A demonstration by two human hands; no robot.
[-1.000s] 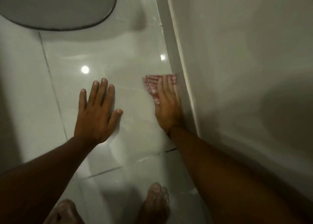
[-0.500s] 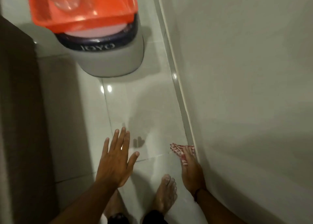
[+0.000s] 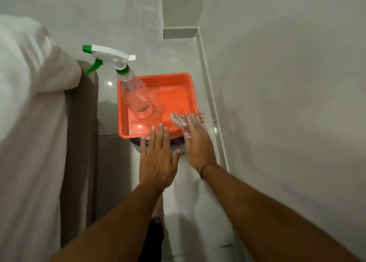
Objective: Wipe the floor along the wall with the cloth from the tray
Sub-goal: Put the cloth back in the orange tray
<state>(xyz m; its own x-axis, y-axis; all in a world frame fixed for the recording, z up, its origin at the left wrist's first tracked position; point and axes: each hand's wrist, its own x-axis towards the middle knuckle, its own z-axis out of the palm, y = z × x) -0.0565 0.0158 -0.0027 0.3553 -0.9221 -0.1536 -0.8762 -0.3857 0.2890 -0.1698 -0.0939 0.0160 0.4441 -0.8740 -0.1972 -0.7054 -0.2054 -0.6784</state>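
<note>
A red-and-white striped cloth [image 3: 180, 121] hangs from the fingers of my right hand [image 3: 198, 144], held over the near right corner of the orange tray [image 3: 158, 77]. My left hand [image 3: 157, 158] is flat and open with fingers together, hovering just in front of the tray's near rim and holding nothing. The tray rests on a grey stool with a dark rim [image 3: 176, 142], mostly hidden under the tray and my hands. The white wall [image 3: 277, 83] and its baseboard [image 3: 213, 103] run along the right, beside glossy floor tiles [image 3: 198, 202].
A clear spray bottle [image 3: 136, 97] with a white and green trigger head stands in the tray's left half. A bed with white sheet [image 3: 29, 113] and brown frame [image 3: 83, 133] fills the left. My foot [image 3: 156, 208] shows below my arms.
The view rose from the floor to the tray. My right hand lifted the cloth off the floor by the baseboard to the tray's corner; my left hand came up off the tiles.
</note>
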